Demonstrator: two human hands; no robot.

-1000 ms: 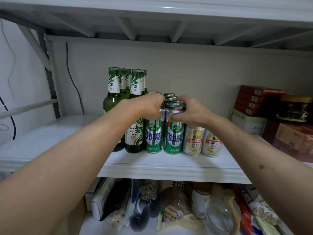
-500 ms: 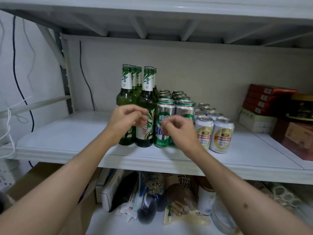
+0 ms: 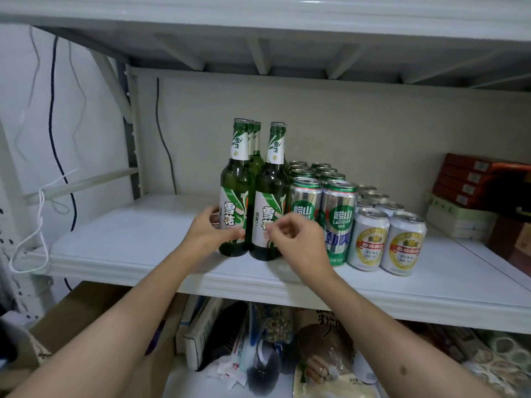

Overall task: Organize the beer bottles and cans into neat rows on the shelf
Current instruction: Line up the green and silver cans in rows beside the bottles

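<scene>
Several green beer bottles stand in two rows on the white shelf point(image 3: 129, 234). My left hand point(image 3: 208, 228) grips the lower body of the front left bottle point(image 3: 235, 182), thumb on its left side. My right hand point(image 3: 298, 241) hovers in front of the front right bottle point(image 3: 271, 179) with loosely curled fingers near its label and holds nothing. To the right stand two rows of tall green cans point(image 3: 340, 208), then two rows of short white-and-gold cans point(image 3: 405, 245).
Red boxes point(image 3: 474, 179) and cartons are stacked at the shelf's right end. Bare shelf lies left of the bottles. Cables point(image 3: 40, 214) hang by the left wall. The upper shelf point(image 3: 258, 12) is close overhead. Bags and boxes point(image 3: 258, 340) crowd the shelf below.
Both hands left the tops of the tall green cans, drew back, and moved left and down to the front bottles. The view shifted left and closer.
</scene>
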